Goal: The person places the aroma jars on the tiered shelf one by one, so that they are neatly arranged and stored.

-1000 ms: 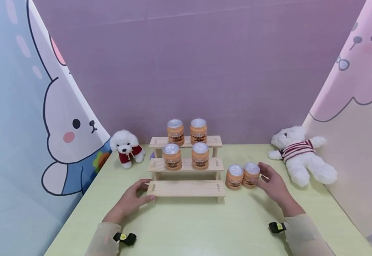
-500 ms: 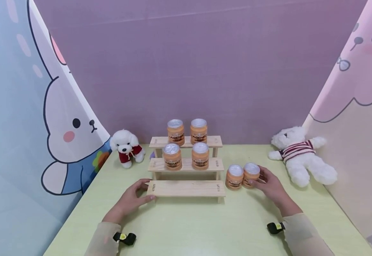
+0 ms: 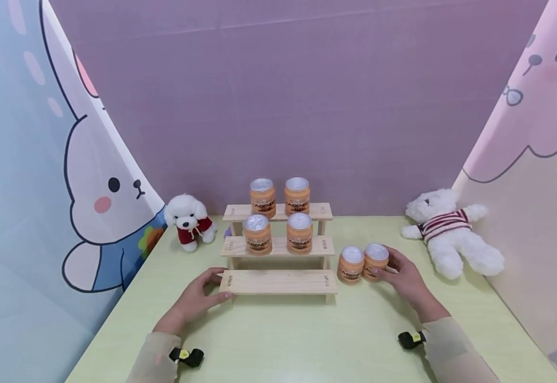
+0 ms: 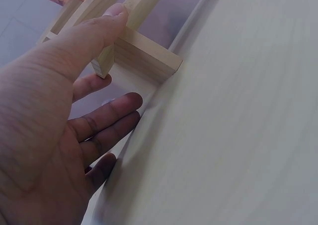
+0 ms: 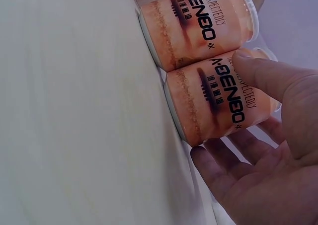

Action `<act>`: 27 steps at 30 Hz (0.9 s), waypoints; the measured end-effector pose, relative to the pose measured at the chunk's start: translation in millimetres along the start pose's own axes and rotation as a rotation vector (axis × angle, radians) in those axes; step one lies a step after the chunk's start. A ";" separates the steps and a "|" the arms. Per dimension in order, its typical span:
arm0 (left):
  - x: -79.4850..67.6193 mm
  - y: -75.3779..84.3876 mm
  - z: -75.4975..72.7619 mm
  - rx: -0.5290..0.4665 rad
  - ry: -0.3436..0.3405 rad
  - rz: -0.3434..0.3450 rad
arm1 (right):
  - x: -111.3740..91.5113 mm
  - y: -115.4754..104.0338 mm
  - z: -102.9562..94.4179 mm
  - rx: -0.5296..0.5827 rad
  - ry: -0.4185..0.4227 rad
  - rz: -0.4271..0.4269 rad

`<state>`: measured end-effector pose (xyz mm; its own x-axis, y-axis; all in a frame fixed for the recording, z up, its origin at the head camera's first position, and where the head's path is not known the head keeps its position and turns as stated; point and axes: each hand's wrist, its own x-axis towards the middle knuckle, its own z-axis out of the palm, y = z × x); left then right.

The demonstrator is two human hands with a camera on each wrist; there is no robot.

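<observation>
Right hand [image 3: 408, 280] edged inward, gripping an upright can [image 3: 375, 260]; left hand [image 3: 196, 297] pinches the crosswise rack [image 3: 278, 282].

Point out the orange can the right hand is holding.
The rightmost can, standing on the table: the right hand grips it, but not its neighbour or the four cans on the rack.

Plush dog [image 3: 186, 219] and plush bear [image 3: 456, 240] on the bench [image 3: 278, 340]
White dog in red at left; white bear in stripes lying at right.
</observation>
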<state>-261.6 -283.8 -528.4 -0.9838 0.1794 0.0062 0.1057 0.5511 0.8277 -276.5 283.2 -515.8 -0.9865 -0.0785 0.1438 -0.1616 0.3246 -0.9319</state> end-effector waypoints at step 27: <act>-0.4 1.6 0.8 0.019 0.012 -0.009 | -0.2 5.9 -1.8 -0.048 0.098 -0.012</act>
<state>-260.9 -282.3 -527.6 -0.9863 0.1648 0.0057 0.0996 0.5678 0.8171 -277.3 286.8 -520.7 -0.9819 0.0093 0.1892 -0.1725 0.3689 -0.9133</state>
